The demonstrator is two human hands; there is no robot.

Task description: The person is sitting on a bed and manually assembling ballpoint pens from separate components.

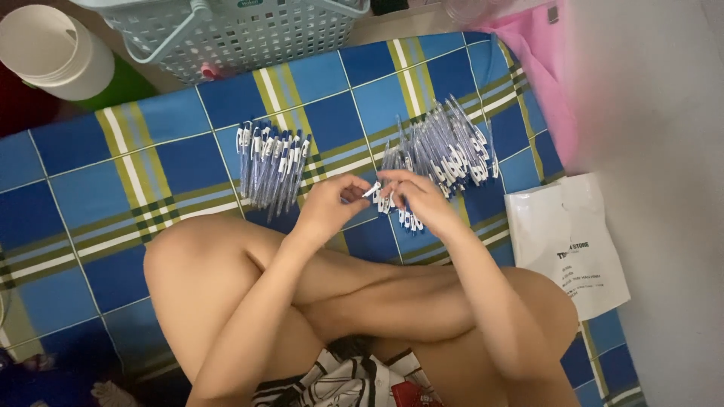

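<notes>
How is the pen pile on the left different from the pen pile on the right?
The left pile is smaller and tidy, its pens lying side by side; the right pile is bigger and fanned out loosely. The left pile lies apart from the hands; the right pile reaches the right hand. Both hold blue-and-white pens on the checked blanket.

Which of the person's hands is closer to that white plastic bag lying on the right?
The right hand. It sits just left of the white plastic bag, above the blue checked mat. The left hand is further left, beyond the right one, both pinching a pen.
</notes>
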